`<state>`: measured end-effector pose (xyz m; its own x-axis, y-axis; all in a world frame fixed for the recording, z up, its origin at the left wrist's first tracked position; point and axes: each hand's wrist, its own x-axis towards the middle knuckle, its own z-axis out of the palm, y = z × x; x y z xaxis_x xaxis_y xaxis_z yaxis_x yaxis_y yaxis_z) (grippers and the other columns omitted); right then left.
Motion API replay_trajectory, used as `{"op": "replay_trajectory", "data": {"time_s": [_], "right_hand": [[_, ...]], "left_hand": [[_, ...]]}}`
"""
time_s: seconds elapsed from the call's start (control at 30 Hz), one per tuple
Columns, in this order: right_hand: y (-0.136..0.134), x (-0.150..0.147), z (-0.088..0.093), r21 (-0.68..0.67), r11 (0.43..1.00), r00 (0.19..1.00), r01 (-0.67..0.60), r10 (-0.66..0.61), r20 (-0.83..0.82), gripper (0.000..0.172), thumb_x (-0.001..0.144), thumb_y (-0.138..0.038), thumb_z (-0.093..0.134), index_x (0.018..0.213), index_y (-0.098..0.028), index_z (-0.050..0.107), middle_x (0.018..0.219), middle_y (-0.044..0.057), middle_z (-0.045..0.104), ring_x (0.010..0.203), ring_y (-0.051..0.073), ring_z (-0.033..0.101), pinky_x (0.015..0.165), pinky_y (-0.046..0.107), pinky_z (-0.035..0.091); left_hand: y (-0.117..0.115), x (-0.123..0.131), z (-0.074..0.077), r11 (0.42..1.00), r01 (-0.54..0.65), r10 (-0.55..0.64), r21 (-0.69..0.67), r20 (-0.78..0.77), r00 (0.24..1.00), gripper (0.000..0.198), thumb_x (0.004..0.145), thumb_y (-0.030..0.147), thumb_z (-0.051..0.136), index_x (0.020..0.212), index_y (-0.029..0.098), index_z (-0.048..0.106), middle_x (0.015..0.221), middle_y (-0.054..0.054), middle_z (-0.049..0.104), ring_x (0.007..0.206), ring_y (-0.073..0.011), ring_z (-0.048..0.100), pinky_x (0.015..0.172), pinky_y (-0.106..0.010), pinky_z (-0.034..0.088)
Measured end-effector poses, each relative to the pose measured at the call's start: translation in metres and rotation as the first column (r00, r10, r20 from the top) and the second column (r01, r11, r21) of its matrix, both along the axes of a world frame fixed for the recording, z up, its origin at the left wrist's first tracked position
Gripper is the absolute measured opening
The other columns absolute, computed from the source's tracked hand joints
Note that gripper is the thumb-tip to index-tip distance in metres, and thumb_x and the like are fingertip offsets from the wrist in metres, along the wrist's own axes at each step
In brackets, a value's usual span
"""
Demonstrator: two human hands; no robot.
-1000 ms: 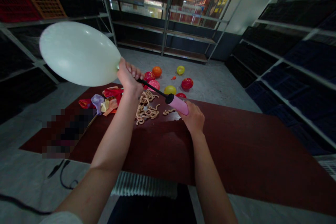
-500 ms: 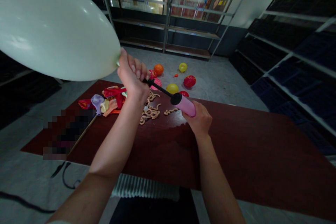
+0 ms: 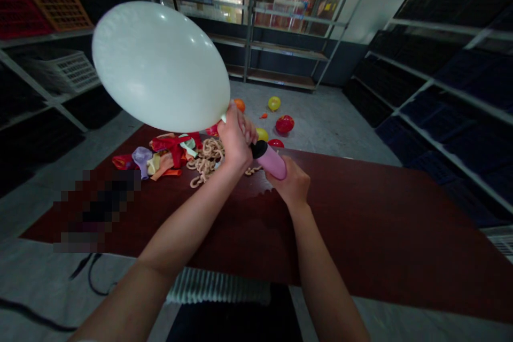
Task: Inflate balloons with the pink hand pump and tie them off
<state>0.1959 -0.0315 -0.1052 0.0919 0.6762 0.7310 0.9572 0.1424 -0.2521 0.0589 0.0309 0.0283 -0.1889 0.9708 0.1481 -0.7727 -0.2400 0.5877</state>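
A large pale mint balloon (image 3: 160, 67), blown up, fills the upper left of the head view. My left hand (image 3: 236, 136) is closed at the balloon's neck and around the black end of a balloon pump, most of which its fingers hide. My right hand (image 3: 290, 181) is wrapped round the pump's pink barrel (image 3: 273, 163). The black collar of the barrel sits close against my left hand, with almost no rod showing between. Both hands are above the dark red-brown table (image 3: 360, 214).
Limp balloons (image 3: 168, 152) in several colours and a heap of beige twisted strands (image 3: 206, 160) lie at the table's far left. Several inflated balloons (image 3: 284, 124) rest on the floor beyond. Shelving racks (image 3: 288, 51) line the room. A black cable (image 3: 36, 320) runs across the floor at lower left.
My left hand has moved right and down towards the pump barrel, and the black rod has slid in. The balloon came along rightwards and now shows whole. The right hand shifted slightly left.
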Motion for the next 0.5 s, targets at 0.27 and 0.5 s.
{"op": "replay_trajectory", "data": {"time_s": [0.27, 0.5], "right_hand": [[0.005, -0.003, 0.004, 0.022, 1.000, 0.998, 0.004, -0.005, 0.061, 0.046, 0.082, -0.052, 0.072, 0.114, -0.019, 0.069, 0.098, 0.008, 0.079, 0.081, 0.023, 0.075, 0.068, 0.030, 0.051], [0.004, 0.003, 0.001, -0.001, 1.000, 0.996, 0.003, -0.003, 0.091, 0.046, 0.087, -0.050, 0.070, 0.119, -0.019, 0.068, 0.104, 0.010, 0.078, 0.090, 0.024, 0.074, 0.076, 0.031, 0.052]], "left_hand": [[0.021, -0.019, -0.001, 0.996, 0.039, -0.033, -0.085, 0.067, 0.997, 0.051, 0.106, 0.028, 0.040, 0.059, 0.023, 0.023, 0.040, 0.007, 0.019, 0.032, -0.0094, 0.019, 0.034, -0.025, 0.017], [0.026, -0.047, 0.014, 0.997, -0.030, 0.037, -0.075, 0.091, 0.995, 0.053, 0.106, 0.031, 0.044, 0.057, 0.022, 0.025, 0.042, 0.006, 0.020, 0.034, -0.0091, 0.020, 0.036, -0.024, 0.021]]}}
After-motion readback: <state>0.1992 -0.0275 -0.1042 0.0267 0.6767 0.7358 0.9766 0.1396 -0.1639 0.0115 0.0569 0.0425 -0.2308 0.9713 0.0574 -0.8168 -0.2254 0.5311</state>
